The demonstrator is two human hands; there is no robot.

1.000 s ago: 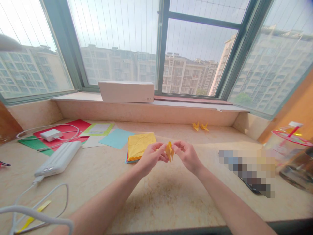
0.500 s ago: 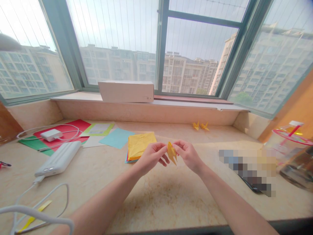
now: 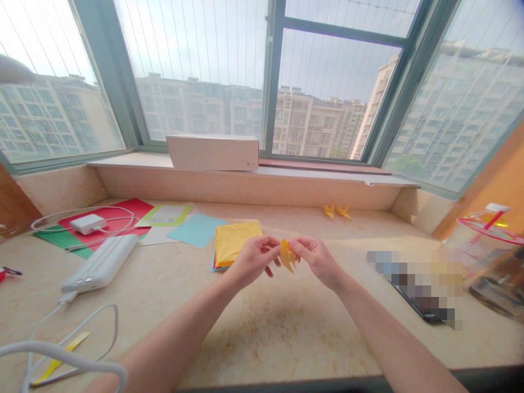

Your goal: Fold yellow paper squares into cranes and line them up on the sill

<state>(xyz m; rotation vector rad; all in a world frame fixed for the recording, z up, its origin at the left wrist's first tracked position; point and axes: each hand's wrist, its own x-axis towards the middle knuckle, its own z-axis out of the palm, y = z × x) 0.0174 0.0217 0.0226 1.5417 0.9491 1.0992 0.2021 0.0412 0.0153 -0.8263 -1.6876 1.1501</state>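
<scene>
A small yellow folded-paper crane is held up above the stone counter, with pointed ends hanging down. My left hand pinches its left side between thumb and forefinger, the other fingers loosely curled. On the opposite side, my right hand grips its upper part with thumb and fingertips. Just behind my left hand lies a stack of square paper, yellow on top with red and blue edges below. Two finished-looking yellow paper cranes stand at the back of the counter, right of centre.
Red paper, green paper and a light-blue sheet lie at the back left. A white power bank with cables is in front of them. To the right are a partly pixelated phone and a red-rimmed plastic cup.
The paper crane has turned slightly between my fingertips, and its lower points sit a little higher. My hands have barely moved. The whole view has shifted slightly.
</scene>
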